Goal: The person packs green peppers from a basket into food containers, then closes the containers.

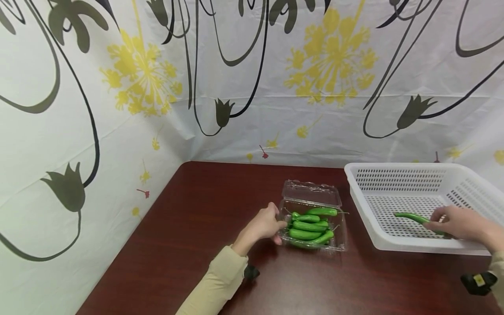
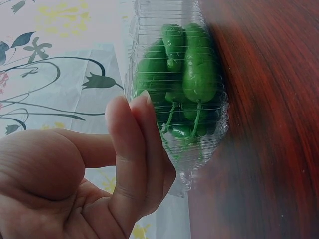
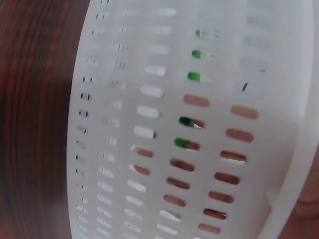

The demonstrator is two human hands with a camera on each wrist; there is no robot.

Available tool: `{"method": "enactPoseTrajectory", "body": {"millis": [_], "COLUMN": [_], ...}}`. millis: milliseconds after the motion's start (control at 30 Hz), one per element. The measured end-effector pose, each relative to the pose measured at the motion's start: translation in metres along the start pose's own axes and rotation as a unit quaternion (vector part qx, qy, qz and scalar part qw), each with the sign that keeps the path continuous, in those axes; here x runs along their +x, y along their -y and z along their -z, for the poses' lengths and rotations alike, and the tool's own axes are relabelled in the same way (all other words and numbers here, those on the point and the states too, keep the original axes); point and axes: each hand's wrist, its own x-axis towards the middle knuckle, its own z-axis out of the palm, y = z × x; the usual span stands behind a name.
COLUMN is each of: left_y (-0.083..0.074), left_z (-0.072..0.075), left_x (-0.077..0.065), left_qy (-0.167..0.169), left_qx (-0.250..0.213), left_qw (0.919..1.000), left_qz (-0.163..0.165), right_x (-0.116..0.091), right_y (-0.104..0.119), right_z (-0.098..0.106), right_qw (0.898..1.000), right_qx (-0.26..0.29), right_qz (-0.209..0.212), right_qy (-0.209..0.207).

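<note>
My left hand grips the left side of a clear plastic clamshell container, its fingertips right at the rim in the left wrist view. Several green chili peppers lie piled inside, stems poking out. The container's lid is flipped back, away from me. On the right, my right hand pinches a single green chili pepper low inside a white plastic basket. In the right wrist view, the slotted basket wall covers most of that hand and pepper.
The dark red-brown table bears the container and the basket side by side, with a narrow gap between them. Behind the table and along its left side hangs a white patterned cloth.
</note>
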Motion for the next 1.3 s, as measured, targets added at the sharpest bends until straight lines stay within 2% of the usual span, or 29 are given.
{"method": "enactPoseTrajectory", "body": {"millis": [267,633,1067,1300], "left_y": [0.0,0.001,0.002,0.002], "left_z": [0.0,0.0,-0.001,-0.001], "left_x": [0.001,0.0,0.0,0.0], "left_qy": [-0.003,-0.002,-0.005,-0.004], "left_qx": [0.001,0.015,0.017,0.021], "left_qw": [1.0,0.9999,0.9998,0.9997], "left_qz": [-0.004,-0.006,-0.012,-0.009], "right_x": [-0.003,-0.003,-0.004,-0.006], "right_y": [0.014,0.029,0.046,0.057], "right_z": [0.004,0.007,0.013,0.016], "right_qw": [0.999,0.997,0.985,0.982], "right_qx": [-0.015,-0.013,-0.023,-0.02], "right_qz": [0.014,0.03,0.079,0.087], "right_qy": [-0.042,-0.075,-0.151,-0.168]}}
